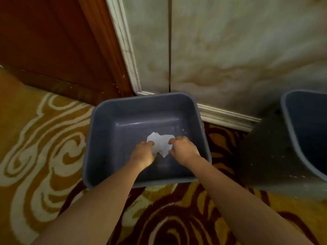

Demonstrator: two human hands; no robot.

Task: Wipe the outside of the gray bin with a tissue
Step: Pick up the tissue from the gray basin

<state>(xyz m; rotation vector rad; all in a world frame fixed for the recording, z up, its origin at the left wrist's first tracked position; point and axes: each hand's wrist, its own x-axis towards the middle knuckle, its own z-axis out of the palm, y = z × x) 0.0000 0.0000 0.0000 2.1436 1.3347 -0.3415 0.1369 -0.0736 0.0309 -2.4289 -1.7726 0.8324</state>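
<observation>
A gray rectangular bin [123,110] stands upright on the patterned carpet against the wall corner, its opening facing up at me. Both my hands are held over that opening. A crumpled white tissue [161,143] is stretched between them. My left hand [144,152] pinches the tissue's left edge, and my right hand [183,149] pinches its right edge. Whether the tissue touches the bin's floor cannot be told.
A second gray bin [304,131] stands at the right edge, partly cut off. A marble wall [238,50] with white baseboard [226,117] runs behind the bins. A dark wooden door [53,41] is at the left. Gold and brown swirl carpet [44,138] covers the floor.
</observation>
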